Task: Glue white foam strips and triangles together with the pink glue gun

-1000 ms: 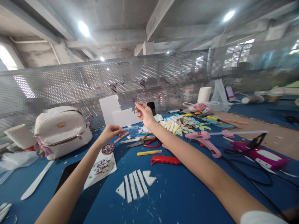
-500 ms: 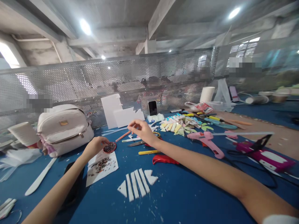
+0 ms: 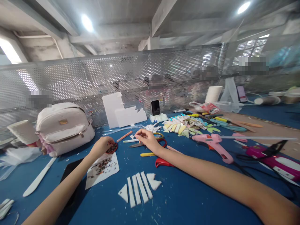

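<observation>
My left hand (image 3: 103, 146) is closed, its fingertips bent down at the left edge of a small round reddish dish (image 3: 113, 150) full of dark bits. What those fingers hold, if anything, is hidden. Under the dish lies a white paper sheet (image 3: 98, 176) strewn with dark and orange bits. My right hand (image 3: 147, 139) hovers over the scissors (image 3: 136, 145), thumb and fingers pinched together; anything between them is too small to make out. In front, white cut pieces (image 3: 139, 189) lie in a fish shape: a pointed head, several strips and a notched tail.
A yellow cutter (image 3: 147, 154) and a red-handled tool (image 3: 161, 162) lie under my right arm. The pink glue gun (image 3: 217, 145) and a heap of foam scraps (image 3: 185, 125) are to the right. A white backpack (image 3: 64, 129) and a white plastic knife (image 3: 38, 178) stand and lie left.
My right hand has come down slightly, from above the table toward the scissors, still pinched. My left hand stays at the dish. The view has shifted a little.
</observation>
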`<action>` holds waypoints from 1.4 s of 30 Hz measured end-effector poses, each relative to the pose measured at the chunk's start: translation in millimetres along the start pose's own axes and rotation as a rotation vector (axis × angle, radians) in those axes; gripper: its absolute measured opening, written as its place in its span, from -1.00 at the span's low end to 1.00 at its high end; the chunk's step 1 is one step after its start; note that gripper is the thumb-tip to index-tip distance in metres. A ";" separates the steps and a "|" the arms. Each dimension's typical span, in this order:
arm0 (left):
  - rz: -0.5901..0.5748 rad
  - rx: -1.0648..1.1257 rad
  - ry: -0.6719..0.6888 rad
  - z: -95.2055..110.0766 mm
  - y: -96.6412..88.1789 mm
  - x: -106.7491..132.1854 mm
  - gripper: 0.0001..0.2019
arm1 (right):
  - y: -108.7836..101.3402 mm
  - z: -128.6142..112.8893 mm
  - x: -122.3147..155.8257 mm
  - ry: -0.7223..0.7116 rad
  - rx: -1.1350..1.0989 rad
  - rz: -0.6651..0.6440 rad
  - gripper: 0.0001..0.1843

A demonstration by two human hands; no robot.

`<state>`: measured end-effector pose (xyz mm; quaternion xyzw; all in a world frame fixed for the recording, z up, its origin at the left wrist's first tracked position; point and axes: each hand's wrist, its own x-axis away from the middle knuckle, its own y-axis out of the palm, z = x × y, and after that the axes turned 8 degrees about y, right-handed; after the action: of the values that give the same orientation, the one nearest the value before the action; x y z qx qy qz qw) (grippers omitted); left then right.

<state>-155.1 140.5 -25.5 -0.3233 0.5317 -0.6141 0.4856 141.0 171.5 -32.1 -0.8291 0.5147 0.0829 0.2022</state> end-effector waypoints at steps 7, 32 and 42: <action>0.036 0.010 0.012 6.2 -1.6 4.2 -0.73 | -3.0 3.8 -1.8 0.027 -0.011 0.018 -0.77; 0.073 0.145 0.068 26.6 -11.5 53.4 -0.77 | -1.1 0.2 -0.3 -0.013 0.044 0.010 -0.80; 0.060 0.260 0.094 39.5 -0.3 79.6 -0.74 | 0.3 2.0 -0.5 -0.014 0.042 0.008 -0.80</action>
<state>-144.5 52.3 -25.7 -0.2123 0.4791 -0.6777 0.5159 140.7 172.7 -33.8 -0.8219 0.5184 0.0788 0.2228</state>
